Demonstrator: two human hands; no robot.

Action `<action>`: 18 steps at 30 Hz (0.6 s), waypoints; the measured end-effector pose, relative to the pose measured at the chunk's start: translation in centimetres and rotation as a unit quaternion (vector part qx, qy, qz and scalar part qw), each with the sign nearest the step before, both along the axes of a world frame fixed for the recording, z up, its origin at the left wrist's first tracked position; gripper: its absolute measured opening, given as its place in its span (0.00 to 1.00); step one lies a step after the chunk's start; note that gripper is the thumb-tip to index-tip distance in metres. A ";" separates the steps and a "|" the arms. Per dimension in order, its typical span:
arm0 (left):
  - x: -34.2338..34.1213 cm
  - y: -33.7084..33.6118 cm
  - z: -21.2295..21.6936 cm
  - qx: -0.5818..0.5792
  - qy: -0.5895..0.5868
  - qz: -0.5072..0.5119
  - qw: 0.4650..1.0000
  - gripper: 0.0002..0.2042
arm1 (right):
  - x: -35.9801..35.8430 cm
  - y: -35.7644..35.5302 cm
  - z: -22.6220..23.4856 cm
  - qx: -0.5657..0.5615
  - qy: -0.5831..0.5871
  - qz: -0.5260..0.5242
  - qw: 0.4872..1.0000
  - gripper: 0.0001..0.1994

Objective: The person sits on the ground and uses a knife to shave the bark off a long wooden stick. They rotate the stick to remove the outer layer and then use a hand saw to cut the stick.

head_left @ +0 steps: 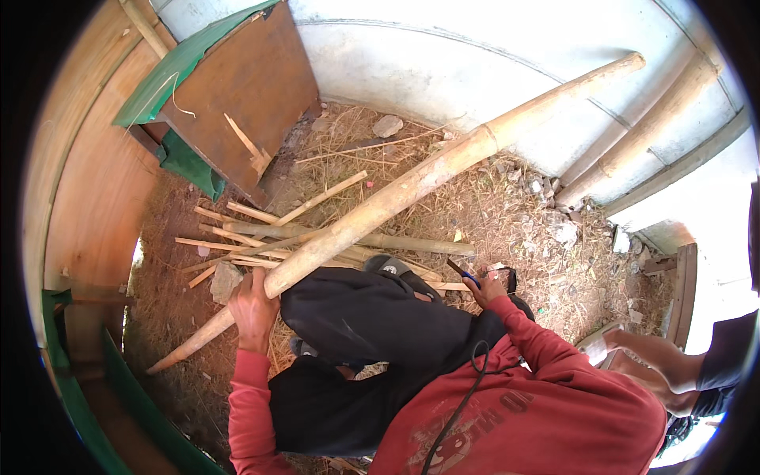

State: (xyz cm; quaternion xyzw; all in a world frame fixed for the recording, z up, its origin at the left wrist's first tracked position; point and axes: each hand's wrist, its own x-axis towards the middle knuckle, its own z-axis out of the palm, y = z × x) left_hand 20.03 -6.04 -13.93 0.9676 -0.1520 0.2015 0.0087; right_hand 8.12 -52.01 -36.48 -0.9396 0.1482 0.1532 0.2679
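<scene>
A long, thick bamboo pole [427, 176] slants across the view, its near end low at the left and its far end up by the white wall. It passes over my bent knee in black trousers. My left hand [254, 310] is closed on the pole's lower part, fingertips partly hidden. By my right knee, my right hand [488, 292] is closed round the blue handle of a knife [459, 270], whose dark blade points up and left, apart from the pole. Split bamboo strips [326, 195] lie crossed on the ground under the pole.
A brown wooden box [245, 87] with a green cover tilts at the back left. Bamboo poles [649, 119] lean on the white wall [412, 63]. Another person's leg [661, 356] is close at the right. Stones [388, 126] and dry straw litter the ground.
</scene>
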 end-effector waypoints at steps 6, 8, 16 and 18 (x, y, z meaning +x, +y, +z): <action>-0.1 0.2 -0.1 0.010 -0.006 -0.004 1.000 0.14 | 0.6 1.2 0.4 -0.016 0.060 -0.062 0.996 0.31; -0.3 0.4 0.1 0.015 -0.011 0.002 1.000 0.14 | 0.6 1.1 -1.7 0.008 0.024 -0.036 0.999 0.29; 0.0 -0.2 -0.4 0.015 -0.016 0.001 1.000 0.15 | -0.4 -2.3 -11.6 -0.034 -0.082 -0.127 0.988 0.24; -0.2 -0.1 0.0 0.009 -0.011 0.004 1.000 0.16 | 0.3 -3.8 -11.0 0.021 0.008 -0.029 0.999 0.25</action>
